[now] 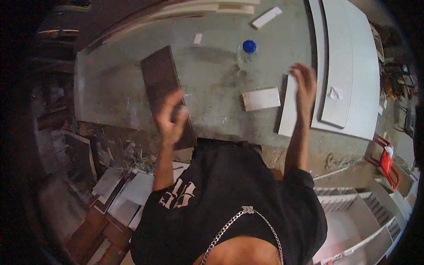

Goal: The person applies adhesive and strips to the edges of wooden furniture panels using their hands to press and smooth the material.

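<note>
From here I see a bottle (246, 56) on the table (110, 97), a white bar (266, 18) beyond it, a chip (198, 39) left of it, a crumpled scrap (335, 93) to its right.

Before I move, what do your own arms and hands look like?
Short black fabric sleeves cover the upper arms, the left one bearing a pale angular print. The forearms are bare. The left hand and right hand are ungloved.

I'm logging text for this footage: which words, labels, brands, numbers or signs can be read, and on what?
Black shirt: pale, ornate print on its left side; I won't copy printed wording.
Silver pendant: letter-like shape, too small to read surely.
Blue-capped bottle, dark brown board, white block: no readable text.
</note>
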